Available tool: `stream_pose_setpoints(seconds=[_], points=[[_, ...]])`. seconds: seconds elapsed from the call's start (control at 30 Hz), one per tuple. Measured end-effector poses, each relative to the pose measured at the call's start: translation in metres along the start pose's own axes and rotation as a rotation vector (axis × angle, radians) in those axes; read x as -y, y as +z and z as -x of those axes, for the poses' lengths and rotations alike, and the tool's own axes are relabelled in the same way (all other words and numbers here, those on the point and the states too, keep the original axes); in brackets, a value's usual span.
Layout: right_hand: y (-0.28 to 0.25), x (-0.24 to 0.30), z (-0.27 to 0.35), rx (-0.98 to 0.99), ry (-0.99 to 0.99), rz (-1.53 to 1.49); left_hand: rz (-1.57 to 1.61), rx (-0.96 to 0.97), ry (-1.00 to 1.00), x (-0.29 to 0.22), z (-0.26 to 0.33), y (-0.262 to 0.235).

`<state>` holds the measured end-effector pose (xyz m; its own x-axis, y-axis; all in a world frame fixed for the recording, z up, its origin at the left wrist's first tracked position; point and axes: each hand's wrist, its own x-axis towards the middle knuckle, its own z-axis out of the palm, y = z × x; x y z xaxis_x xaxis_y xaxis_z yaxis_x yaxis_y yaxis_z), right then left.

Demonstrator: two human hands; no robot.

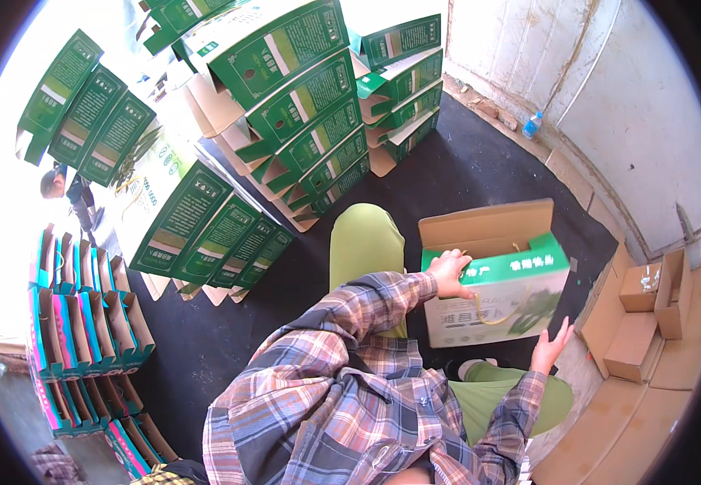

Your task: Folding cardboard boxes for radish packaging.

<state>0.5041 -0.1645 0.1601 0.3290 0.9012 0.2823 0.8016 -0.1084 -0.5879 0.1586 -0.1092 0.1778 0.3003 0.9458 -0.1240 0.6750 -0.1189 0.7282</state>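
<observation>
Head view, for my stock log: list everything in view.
open box: one, green and white, right of centre
box stacks: several, green and white, upper left, top
narrow cartons: many, teal and pink, left side
cardboard boxes: several, brown, lower right
bottle: one, blue, by wall
wall: one, whitish, upper right
mat: one, black, floor
another person: one, dark clothes, far left
shirt: one, plaid, lower centre
legs: two, green, centre, right
left hand: one, bare, on open box
right hand: one, bare, beside box

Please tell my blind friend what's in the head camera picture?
A left hand in a plaid sleeve touches an open green-and-white box; the right hand is open beside it. Ahead, stacks of green boxes stand on black sheeting.
</observation>
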Motion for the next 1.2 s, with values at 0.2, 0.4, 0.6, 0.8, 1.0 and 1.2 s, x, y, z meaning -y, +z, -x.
stream_pose_setpoints(seconds=[0.2,0.4,0.6,0.8,1.0,1.2], points=[[0.004,-0.047,0.001,0.11,0.196,-0.259,0.511,-0.272,0.085,-0.037,0.025,-0.055],[0.012,-0.052,0.008,0.25,0.19,-0.202,1.045,-0.426,0.321,-0.1,0.072,-0.184],[-0.001,-0.023,0.017,0.313,0.188,-0.173,1.129,-0.592,0.428,-0.133,0.128,-0.342],[-0.007,-0.034,0.013,0.331,0.298,-0.232,1.007,-0.82,0.743,-0.11,0.148,-0.499],[-0.045,-0.005,0.003,0.248,0.143,-0.308,0.942,-0.911,0.673,-0.053,0.161,-0.61],[-0.119,0.0,0.001,0.023,-0.018,0.163,1.037,-1.292,0.125,0.024,0.136,-0.637]])
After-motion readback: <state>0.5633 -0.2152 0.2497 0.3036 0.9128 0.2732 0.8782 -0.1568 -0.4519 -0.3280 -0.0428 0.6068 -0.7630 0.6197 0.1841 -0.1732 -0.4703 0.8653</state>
